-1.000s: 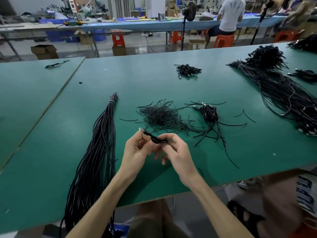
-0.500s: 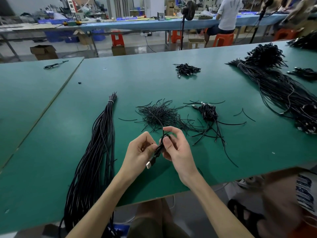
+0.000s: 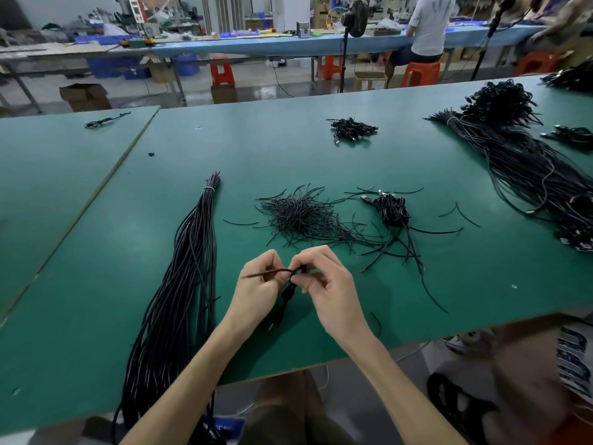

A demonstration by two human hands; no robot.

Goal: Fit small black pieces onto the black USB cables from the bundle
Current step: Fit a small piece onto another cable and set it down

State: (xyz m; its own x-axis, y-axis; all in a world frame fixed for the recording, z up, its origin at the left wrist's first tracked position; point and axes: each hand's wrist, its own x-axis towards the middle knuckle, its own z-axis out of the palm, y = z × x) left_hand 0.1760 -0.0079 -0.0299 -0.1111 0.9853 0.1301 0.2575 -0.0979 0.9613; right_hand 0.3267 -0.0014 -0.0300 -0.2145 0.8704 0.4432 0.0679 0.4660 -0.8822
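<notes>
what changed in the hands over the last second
The cable turned: a second ago it lay across both hands, now it hangs down between them, with a thin black tie poking left. The left hand and right hand kept their grip. The piles stayed put.

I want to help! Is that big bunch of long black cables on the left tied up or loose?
Tied at one end: a pale band wraps the long cable bunch near its far tip; below, the cables fan out.

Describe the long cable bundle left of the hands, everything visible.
The long cable bundle is a sheaf of many thin black, rubbery-looking cables lying flat on the green table. A pale tie cinches it near its far tip, where the cut ends splay slightly. It widens toward the person and droops over the table's near edge. Neither hand touches it.
</notes>
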